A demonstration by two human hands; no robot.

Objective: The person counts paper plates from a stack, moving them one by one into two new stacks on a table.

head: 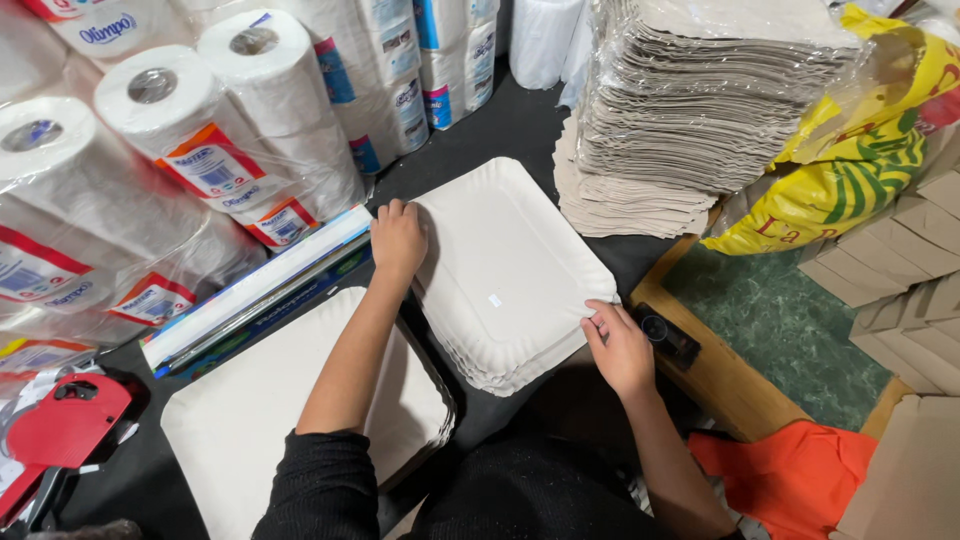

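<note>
The tray stack [500, 275] lies flat on the dark table [500, 130], long axis running from upper left to lower right. The left hand [398, 238] grips its far-left corner, the right hand [620, 348] pinches its near-right edge. Paper rolls [200, 140] stand left, a wrapped tray pile [700, 100] behind, a second stack [300, 400] near

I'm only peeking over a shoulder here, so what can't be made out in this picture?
Head view only:
- Left hand fingertips: curled over the tray stack edge.
- Number of trays: edges too thin to count.
- Second tray stack: partly behind the forearm, cut by the bottom edge.
- Red tool: cut by the left edge.
</note>
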